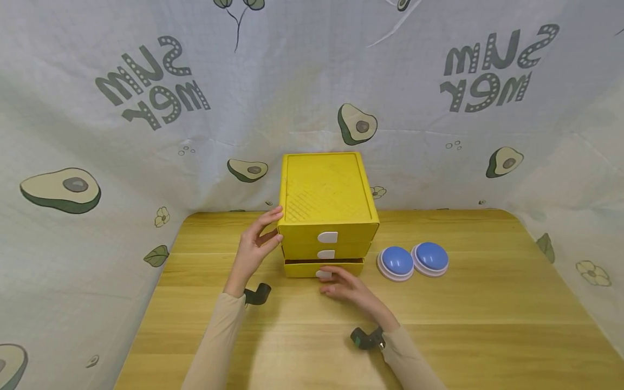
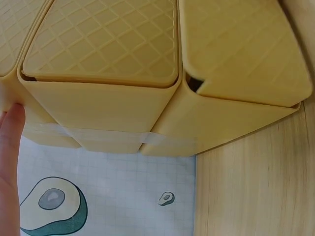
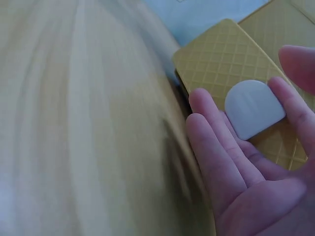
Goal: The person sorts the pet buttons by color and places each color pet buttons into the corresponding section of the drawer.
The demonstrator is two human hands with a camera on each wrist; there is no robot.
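A yellow three-drawer cabinet (image 1: pixel 326 189) stands on the wooden table, each drawer with a white handle. Its bottom drawer (image 1: pixel 299 270) sticks out slightly, leaving a dark gap above. My left hand (image 1: pixel 252 249) touches the cabinet's left side with its fingertips near the top front edge. In the left wrist view, one finger (image 2: pixel 11 142) lies against the taped side wall. At the bottom drawer's white handle (image 3: pixel 253 108), my right hand (image 1: pixel 348 290) has its fingers on both sides, one partly hidden behind the handle. The drawer's inside cannot be seen.
Two blue dome buttons on white bases, a left one (image 1: pixel 397 262) and a right one (image 1: pixel 431 257), sit side by side right of the cabinet. Behind the table (image 1: pixel 487 303) hangs a white cloth (image 1: pixel 302 70) printed with avocados.
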